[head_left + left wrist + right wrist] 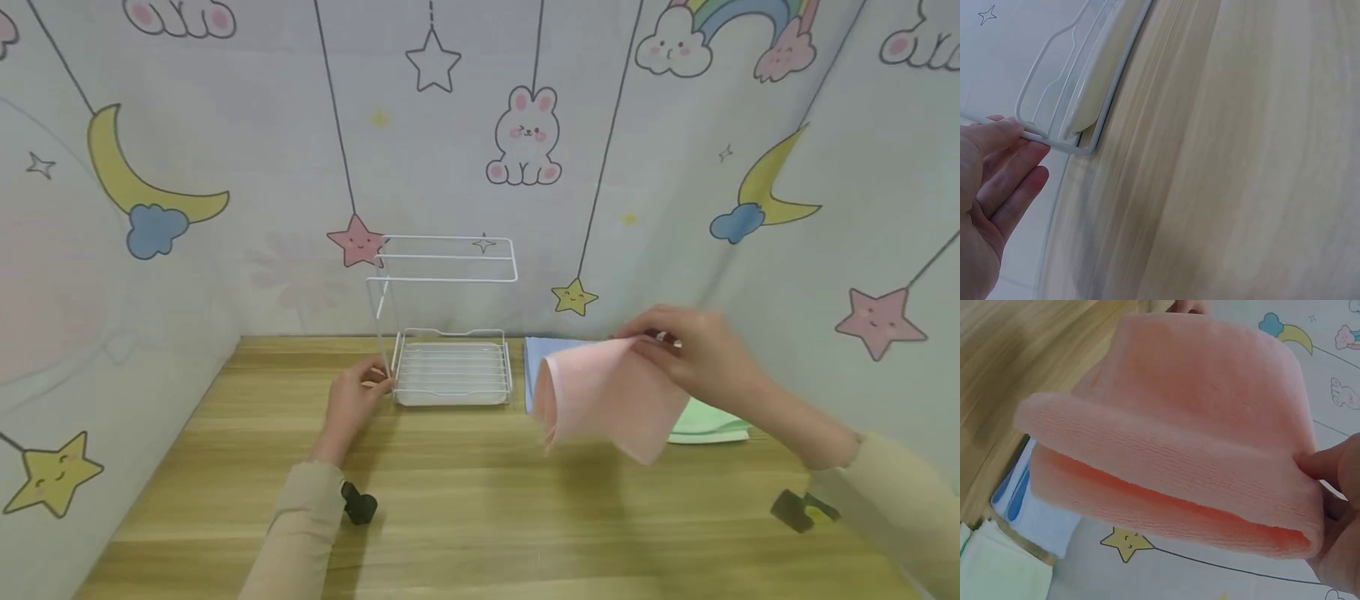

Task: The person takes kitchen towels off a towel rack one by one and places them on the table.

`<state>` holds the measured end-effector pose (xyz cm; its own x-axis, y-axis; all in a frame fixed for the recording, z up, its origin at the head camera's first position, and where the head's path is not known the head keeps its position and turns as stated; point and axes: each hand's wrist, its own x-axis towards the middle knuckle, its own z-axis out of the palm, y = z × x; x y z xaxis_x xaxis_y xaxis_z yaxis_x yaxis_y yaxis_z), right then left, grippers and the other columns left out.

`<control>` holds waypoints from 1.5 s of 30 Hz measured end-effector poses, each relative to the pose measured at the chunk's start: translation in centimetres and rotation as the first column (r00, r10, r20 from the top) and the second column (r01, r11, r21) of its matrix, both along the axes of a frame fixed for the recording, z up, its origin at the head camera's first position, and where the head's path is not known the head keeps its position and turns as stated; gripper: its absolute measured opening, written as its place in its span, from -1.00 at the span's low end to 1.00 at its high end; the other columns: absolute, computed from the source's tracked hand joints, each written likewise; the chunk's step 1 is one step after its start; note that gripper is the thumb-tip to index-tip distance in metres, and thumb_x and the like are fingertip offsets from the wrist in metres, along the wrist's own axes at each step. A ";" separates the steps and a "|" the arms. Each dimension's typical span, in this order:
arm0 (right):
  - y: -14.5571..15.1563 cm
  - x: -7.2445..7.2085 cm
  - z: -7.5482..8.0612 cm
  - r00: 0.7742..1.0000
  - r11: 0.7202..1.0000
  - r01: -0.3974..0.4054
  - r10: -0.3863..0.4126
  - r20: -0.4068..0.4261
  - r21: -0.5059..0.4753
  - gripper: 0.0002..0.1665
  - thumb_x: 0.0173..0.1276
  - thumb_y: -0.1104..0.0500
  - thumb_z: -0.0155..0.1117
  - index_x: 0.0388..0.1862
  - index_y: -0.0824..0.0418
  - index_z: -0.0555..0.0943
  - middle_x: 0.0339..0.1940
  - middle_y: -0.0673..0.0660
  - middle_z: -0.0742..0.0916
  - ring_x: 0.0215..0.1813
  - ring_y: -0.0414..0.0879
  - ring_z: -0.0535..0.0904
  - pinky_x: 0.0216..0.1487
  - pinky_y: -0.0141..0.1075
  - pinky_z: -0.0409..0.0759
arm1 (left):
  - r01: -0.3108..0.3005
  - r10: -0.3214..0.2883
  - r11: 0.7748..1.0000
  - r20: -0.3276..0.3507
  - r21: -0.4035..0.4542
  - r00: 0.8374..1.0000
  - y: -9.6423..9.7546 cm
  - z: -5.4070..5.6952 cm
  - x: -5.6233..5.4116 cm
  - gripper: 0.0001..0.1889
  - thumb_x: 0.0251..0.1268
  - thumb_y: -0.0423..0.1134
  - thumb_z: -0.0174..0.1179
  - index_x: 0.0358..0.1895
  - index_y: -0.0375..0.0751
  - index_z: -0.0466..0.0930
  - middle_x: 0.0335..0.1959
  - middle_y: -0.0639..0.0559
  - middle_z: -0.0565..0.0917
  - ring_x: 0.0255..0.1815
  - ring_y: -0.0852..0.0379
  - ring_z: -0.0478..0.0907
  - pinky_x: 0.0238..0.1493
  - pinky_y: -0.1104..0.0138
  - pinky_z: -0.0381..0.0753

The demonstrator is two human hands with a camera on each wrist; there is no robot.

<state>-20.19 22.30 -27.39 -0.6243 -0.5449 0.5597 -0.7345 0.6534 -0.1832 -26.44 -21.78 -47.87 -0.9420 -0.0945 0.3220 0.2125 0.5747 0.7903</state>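
A white wire rack (441, 281) with a white tray (450, 400) in its base stands at the back of the table. My left hand (354, 400) pinches the rack's lower left wire between thumb and fingers, as the left wrist view shows at the rack's corner (1088, 149). My right hand (701, 350) grips a folded pink towel (600, 392) by its upper edge. The towel hangs above the table, its fold sagging to the left; in the right wrist view the pink towel (1204, 381) bends in a loose loop.
A folded blue towel (551, 346) lies right of the rack, partly hidden behind the pink one. Beside it is a folded green towel (708, 425). A cloth wall (450, 167) with cartoon prints rises behind and at both sides of the wooden table (465, 517).
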 end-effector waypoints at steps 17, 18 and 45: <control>1.4 4.1 -1.5 0.782 0.977 -0.212 0.163 0.602 0.010 -0.85 0.38 0.18 0.30 -0.15 -0.05 0.72 -0.24 -0.16 0.78 -0.23 -0.36 0.63 -0.25 -0.42 0.69 | -0.007 0.007 1.000 0.000 -0.012 1.000 0.0 -0.2 -0.3 -0.85 0.17 -0.39 0.37 -0.24 -0.29 0.60 -0.25 -0.28 0.77 -0.17 -0.15 0.75 -0.10 0.11 0.80; 1.3 3.9 -1.7 0.748 0.977 -0.215 0.165 0.643 0.000 -0.86 0.37 0.18 0.30 -0.15 -0.04 0.72 -0.25 -0.14 0.78 -0.23 -0.35 0.64 -0.23 -0.42 0.70 | -0.008 0.008 1.000 0.004 -0.013 1.000 0.0 -0.2 -0.3 -0.85 0.17 -0.39 0.37 -0.24 -0.29 0.61 -0.26 -0.28 0.77 -0.17 -0.15 0.75 -0.10 0.10 0.80; 2.2 -9.0 -16.1 0.601 0.975 -0.219 0.100 0.793 0.043 -0.79 0.29 0.23 0.33 -0.12 0.26 0.73 -0.22 0.08 0.80 -0.20 -0.31 0.58 -0.18 -0.46 0.61 | -0.008 0.008 1.000 -0.002 0.001 1.000 -0.1 0.1 -0.3 -0.84 0.15 -0.39 0.38 -0.25 -0.29 0.61 -0.27 -0.29 0.78 -0.19 -0.15 0.75 -0.14 0.12 0.81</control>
<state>-29.19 24.46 -43.44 -0.6862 -0.7052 -0.1784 -0.4436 0.6001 -0.6656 -26.71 -21.86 -47.82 -0.9405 -0.1027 0.3240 0.2095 0.5754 0.7906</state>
